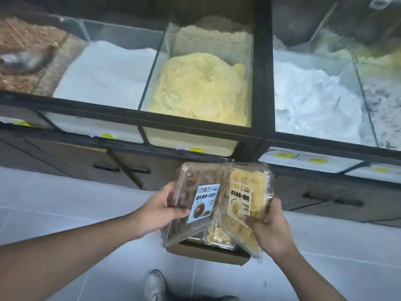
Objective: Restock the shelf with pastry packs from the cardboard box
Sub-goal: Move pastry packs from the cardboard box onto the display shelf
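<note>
Two clear plastic pastry packs are held up side by side above the cardboard box [208, 254], in front of the bulk bins. The chocolate pastry pack [195, 200], with dark pastries and a white-and-blue label, sits in the left hand [161, 210]; the grip is closed on its left edge, thumb on top by the label, fingers underneath. The yellow pastry pack [245, 198], with pale ring-shaped pastries and a cream label, is in the right hand [269, 229], whose grip is closed round its lower right corner, thumb on the lid. The two packs overlap along their inner edges, the chocolate one tilted over the yellow one.

The cardboard box stands on the pale tiled floor [65, 203] directly under the packs and is mostly hidden by them; only its near brown wall and at least two more clear packs inside it show, one with yellow pastries.

Beyond the packs, a black-framed display [263, 83] holds clear bins: one of brown flakes with a metal scoop [23, 59], one of white powder [104, 77], one of yellow powder [199, 90], another of white powder on the right [312, 98]. Yellow price tags [196, 150] line the front rail, about seven of them visible. Below are dark cabinet doors with four black handles [106, 167]. One shoe [155, 285] shows at the bottom edge.
</note>
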`<state>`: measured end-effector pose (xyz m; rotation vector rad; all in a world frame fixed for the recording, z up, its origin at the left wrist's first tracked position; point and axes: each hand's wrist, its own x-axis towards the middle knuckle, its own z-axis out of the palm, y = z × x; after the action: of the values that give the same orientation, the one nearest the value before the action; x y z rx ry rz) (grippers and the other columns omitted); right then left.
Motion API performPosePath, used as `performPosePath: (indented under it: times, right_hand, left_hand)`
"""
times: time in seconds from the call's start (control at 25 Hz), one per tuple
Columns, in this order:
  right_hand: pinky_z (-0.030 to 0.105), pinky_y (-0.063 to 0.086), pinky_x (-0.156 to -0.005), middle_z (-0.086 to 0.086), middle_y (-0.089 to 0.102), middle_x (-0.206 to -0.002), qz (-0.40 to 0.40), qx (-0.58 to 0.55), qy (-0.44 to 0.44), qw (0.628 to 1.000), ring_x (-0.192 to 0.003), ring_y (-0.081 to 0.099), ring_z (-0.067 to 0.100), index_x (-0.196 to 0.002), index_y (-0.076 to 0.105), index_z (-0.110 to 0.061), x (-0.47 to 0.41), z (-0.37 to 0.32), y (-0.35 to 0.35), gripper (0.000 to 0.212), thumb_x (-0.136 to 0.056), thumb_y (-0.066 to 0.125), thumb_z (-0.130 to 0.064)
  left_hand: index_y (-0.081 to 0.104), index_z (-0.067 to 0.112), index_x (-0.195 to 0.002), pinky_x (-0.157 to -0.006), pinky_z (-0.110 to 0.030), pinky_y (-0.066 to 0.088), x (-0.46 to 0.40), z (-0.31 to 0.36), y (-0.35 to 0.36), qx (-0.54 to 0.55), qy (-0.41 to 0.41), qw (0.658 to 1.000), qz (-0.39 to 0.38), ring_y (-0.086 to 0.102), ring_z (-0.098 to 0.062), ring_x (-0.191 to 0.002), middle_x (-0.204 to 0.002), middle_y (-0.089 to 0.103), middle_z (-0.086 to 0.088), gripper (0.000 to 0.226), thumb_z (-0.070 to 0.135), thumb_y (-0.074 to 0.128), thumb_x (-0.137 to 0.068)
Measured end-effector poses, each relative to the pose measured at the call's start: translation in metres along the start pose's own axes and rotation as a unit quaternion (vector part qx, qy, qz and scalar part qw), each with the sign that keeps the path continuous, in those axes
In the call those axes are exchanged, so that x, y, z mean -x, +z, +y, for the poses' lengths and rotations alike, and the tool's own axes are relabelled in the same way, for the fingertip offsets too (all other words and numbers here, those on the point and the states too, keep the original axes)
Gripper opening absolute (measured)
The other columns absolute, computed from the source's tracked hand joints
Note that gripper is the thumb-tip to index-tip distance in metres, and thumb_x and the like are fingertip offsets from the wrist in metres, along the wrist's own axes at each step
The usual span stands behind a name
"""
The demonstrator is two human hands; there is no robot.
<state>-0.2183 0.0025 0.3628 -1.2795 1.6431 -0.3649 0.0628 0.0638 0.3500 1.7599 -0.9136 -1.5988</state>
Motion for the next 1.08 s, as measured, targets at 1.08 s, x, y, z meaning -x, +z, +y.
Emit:
performPosePath:
  times: [1.08]
  right_hand:
    - [0.049, 0.056, -0.097, -0.013, 0.072, -0.108, -0.417, 0.091, -0.494, 0.758, -0.1, 0.072, 0.013, -0.114, 0.05, -0.031, 0.352, -0.306, 0.03, 0.056, -0.078, 0.089, -0.012]
  left_hand:
    - [0.059, 0.02, -0.13, -0.102, -0.035, 0.052, 0.582, 0.07, 0.062, 0.2, 0.179, 0.746, 0.609, 0.071, -0.013, -0.113, -0.119, 0.076, 0.003, 0.052, 0.0, 0.076, -0.086]
